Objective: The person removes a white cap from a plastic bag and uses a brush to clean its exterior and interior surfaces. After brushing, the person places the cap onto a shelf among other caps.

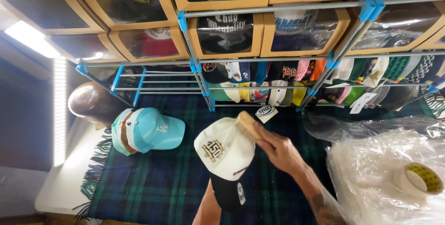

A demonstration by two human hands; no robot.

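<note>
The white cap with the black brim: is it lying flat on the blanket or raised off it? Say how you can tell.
Raised. The white cap sits over the left arm, above the plaid blanket, while the right hand presses a wooden brush on its crown.

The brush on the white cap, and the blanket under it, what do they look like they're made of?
The brush in the right hand looks like pale unfinished wood with light bristles, by its matte tan block. The blanket looks like woven wool or a look-alike: dark green and blue plaid with a fringed edge.

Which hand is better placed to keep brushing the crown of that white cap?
Right. The right hand already holds the wooden brush against the white cap. The left hand is hidden under the cap, apparently supporting it.
</note>
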